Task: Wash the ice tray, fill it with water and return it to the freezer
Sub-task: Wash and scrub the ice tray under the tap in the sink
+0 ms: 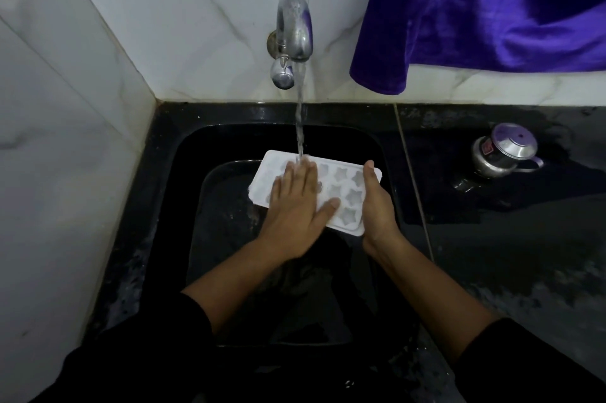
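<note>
Over sink [157,173], ice tray [344,184] catching water [299,120]

A single wide-angle view, worn on the person's head, looks forward and steeply down from close in front of the tap [292,28] on the tiled wall. Directly below the tap the black sink [188,192] fills the middle of the frame, with the ice tray [352,196], the left hand [295,206] and the right hand [377,202] near its centre, arms entering from the bottom edge. Right of the tap a stretch of dark counter [492,255] shows; left of the tap the side wall leans, bent by the lens
</note>
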Motion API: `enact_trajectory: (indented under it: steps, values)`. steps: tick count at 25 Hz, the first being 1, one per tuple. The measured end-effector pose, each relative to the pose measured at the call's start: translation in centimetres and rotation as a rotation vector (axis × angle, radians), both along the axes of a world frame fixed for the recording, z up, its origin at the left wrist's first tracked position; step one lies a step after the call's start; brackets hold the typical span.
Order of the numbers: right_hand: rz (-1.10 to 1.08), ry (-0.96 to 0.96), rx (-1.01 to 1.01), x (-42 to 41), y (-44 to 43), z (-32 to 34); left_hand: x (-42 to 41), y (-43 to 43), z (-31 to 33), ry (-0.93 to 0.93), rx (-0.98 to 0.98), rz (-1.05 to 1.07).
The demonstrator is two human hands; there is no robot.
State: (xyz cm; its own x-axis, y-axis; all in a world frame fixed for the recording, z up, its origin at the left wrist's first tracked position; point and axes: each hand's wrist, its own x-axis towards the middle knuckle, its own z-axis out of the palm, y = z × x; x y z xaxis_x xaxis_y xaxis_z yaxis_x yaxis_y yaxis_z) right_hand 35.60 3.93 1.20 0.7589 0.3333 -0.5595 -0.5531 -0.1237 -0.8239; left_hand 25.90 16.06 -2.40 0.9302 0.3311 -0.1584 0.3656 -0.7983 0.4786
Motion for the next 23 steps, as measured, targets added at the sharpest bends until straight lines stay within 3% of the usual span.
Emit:
enact_trajectory:
  steps: [1, 5, 9, 11, 13, 14, 17, 23]
  values:
    - [0.019, -0.011, 0.006, 0.1, 0.2, 0.1, 0.3, 1.1, -0.5, -0.005, -0.007, 0.043]
    - [0.122, -0.088, -0.009, 0.3, 0.2, 0.5, 0.3, 5.8, -1.3, 0.125, -0.201, 0.538]
    - [0.166, -0.116, -0.037, 0.7, 1.7, 0.3, 0.5, 1.0, -1.0, 0.057, -0.309, 0.336]
    - [0.229, -0.189, -0.071, 0.6, 2.8, 0.5, 1.0, -1.0, 0.2, -0.092, -0.622, 0.357]
    - [0.328, -0.254, -0.075, 0.7, 3.4, 0.3, 1.3, -0.9, 1.9, -0.288, -1.082, 0.591]
    - [0.392, -0.267, -0.07, 0.7, 3.6, 0.4, 1.1, -0.4, 2.4, -0.343, -1.203, 0.643]
    - [0.532, -0.303, -0.012, 0.0, 4.1, 0.6, 0.6, 1.4, 3.0, -0.423, -1.297, 0.619]
    - [0.92, -1.254, -0.367, -0.3, 3.3, 0.4, 0.1, 4.0, 3.1, -0.525, -1.693, 0.721]
